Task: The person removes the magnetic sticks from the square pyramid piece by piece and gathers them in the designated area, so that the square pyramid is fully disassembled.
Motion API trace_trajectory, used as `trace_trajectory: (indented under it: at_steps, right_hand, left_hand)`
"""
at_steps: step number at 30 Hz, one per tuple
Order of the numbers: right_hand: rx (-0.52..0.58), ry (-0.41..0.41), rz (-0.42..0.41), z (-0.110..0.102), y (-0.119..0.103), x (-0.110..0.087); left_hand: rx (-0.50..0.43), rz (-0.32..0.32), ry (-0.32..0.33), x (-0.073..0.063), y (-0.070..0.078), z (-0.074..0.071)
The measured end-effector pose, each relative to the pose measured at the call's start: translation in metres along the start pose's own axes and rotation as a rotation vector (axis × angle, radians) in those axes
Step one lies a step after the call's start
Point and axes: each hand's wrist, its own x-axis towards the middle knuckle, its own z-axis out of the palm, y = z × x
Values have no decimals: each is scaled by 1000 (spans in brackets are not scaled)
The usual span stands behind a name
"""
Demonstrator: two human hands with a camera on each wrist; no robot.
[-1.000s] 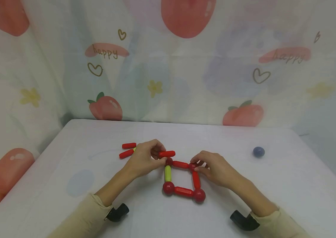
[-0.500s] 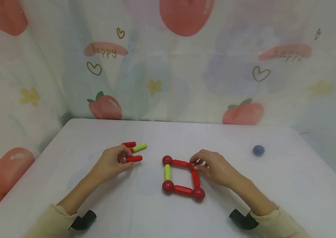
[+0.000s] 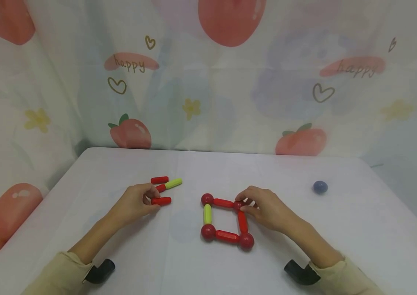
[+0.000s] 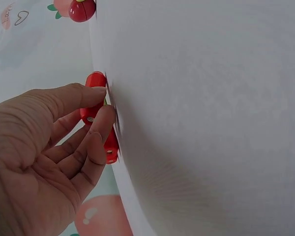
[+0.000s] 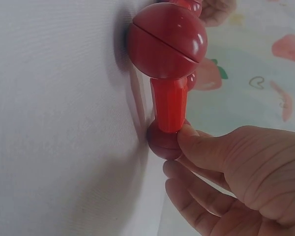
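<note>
My left hand [image 3: 135, 203] has drawn away from the square frame [image 3: 227, 237] with a red rod [image 3: 162, 201]; a second ago that rod was right by the far-left ball [image 3: 207, 199]. Now it is low at the table [image 3: 285, 176], well apart from the frame, though I can't tell whether it touches down. My left fingers [image 4: 101, 125] are drawn in to a narrow pinch on it. As I judge it, this rod is no part of the frame at present, which has a ball at each corner, three red sides and a yellow-green rod [image 3: 207, 214] on the left.

My right hand [image 3: 265, 209] hasn't shifted: thumb and fingers pinch the far-right ball [image 5: 163, 143], partly covering it from above.

Just beyond my left hand lie another red rod [image 3: 159, 180] and, below it, a third one [image 3: 160, 188] meeting a loose yellow-green rod [image 3: 173, 183] end to end. My fingers crowd these and hide part of that third rod. A blue ball [image 3: 320, 187] sits off to the right, well apart from everything else.
</note>
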Motion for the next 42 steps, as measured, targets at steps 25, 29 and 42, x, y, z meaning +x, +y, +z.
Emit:
trace_trajectory:
  at_steps: [25,29,42]
  right_hand:
    - [282,-216,-11,-5,27,-4]
    - [310,-231,-22,0,28,-6]
    - [294,-137,-59,7,30,-9]
  left_hand:
    - [127,273,-173,34,116,62]
    - [183,236,-266,47,120,80]
    - [187,264,-241,53,115,91]
